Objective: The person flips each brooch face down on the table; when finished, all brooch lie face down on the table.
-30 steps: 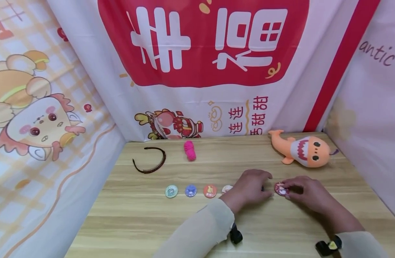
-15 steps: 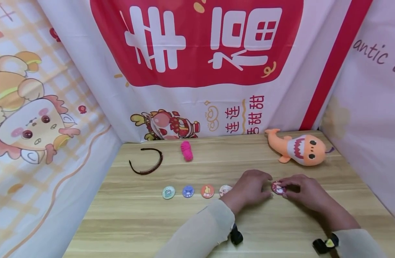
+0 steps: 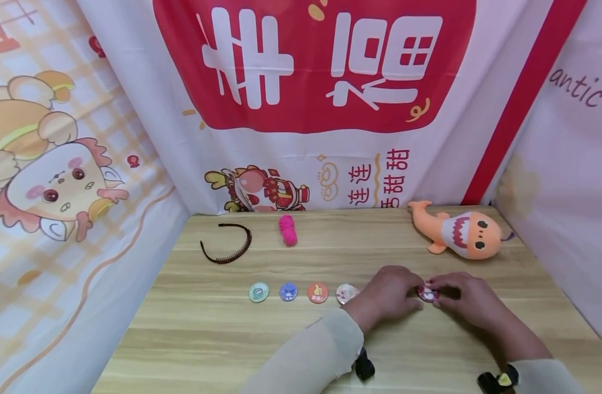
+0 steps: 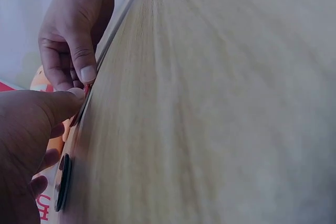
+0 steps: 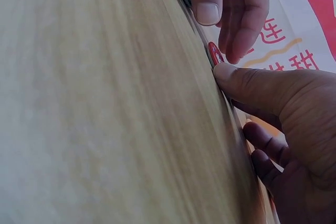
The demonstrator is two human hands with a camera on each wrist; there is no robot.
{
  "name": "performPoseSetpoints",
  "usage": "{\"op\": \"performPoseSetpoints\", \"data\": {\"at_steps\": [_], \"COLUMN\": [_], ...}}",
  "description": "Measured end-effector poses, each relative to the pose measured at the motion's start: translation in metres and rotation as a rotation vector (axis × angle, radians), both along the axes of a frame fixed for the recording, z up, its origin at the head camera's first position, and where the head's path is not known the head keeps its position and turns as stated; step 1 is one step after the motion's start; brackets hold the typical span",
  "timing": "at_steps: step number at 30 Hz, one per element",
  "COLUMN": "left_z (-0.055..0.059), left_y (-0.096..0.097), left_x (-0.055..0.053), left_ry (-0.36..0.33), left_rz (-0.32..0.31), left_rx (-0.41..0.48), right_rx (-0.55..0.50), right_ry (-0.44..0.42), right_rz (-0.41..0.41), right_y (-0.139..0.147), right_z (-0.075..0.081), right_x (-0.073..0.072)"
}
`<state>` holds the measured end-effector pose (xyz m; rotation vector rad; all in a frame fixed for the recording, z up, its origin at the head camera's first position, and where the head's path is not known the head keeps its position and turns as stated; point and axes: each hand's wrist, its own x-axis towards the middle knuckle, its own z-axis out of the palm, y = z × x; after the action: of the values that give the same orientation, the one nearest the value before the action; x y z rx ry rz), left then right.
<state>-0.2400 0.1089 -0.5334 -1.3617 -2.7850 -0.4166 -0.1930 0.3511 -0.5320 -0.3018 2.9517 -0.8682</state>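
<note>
My right hand (image 3: pixel 470 298) pinches a red round button badge (image 3: pixel 427 293) between thumb and fingers, low over the table. The left hand (image 3: pixel 390 293) is just left of it, its fingertips right at the badge's edge and its thumb apart from the fingers. In the right wrist view, the badge's red face (image 5: pixel 214 53) shows beside the right thumb. To the left lie a white badge (image 3: pixel 347 294), partly covered by the left wrist, an orange badge (image 3: pixel 317 293), a blue badge (image 3: pixel 288 291) and a mint green badge (image 3: pixel 258 292), in a row.
Toward the back of the wooden table (image 3: pixel 207 339) lie a dark toothed headband (image 3: pixel 234 254) and a pink yarn bundle (image 3: pixel 288 230). An orange shark plush (image 3: pixel 460 232) sits at the back right. Printed cloth hangs (image 3: pixel 310 109) behind and on both sides.
The right hand has brought the red badge slightly left, toward the left hand. The gap between the left fingertips and the badge has closed. The head view has shifted a little.
</note>
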Motion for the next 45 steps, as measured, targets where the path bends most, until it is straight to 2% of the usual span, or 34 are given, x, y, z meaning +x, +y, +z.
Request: {"op": "performPoseSetpoints", "data": {"at_steps": [4, 9, 18, 25, 33, 45], "left_z": [-0.001, -0.003, -0.003, -0.003, -0.003, -0.003], "left_y": [0.003, 0.005, 0.008, 0.010, 0.009, 0.013], "left_x": [0.001, 0.003, 0.005, 0.004, 0.004, 0.008], "left_ry": [-0.007, 0.022, 0.033, 0.067, 0.056, 0.165], "left_rz": [-0.007, -0.007, 0.052, 0.053, 0.065, 0.139], "left_rx": [-0.022, -0.038, -0.044, -0.063, -0.028, 0.014], "right_rx": [-0.007, -0.015, -0.009, -0.009, -0.025, -0.052], "right_ry": [-0.011, -0.001, 0.049, 0.037, 0.059, 0.133], "right_rz": [-0.021, -0.027, -0.002, -0.004, -0.009, -0.070], "right_y": [0.000, 0.000, 0.001, 0.002, 0.002, -0.002], "right_z": [-0.002, -0.002, -0.003, -0.002, 0.000, 0.001], "right_x": [0.002, 0.002, 0.002, 0.001, 0.003, 0.008]}}
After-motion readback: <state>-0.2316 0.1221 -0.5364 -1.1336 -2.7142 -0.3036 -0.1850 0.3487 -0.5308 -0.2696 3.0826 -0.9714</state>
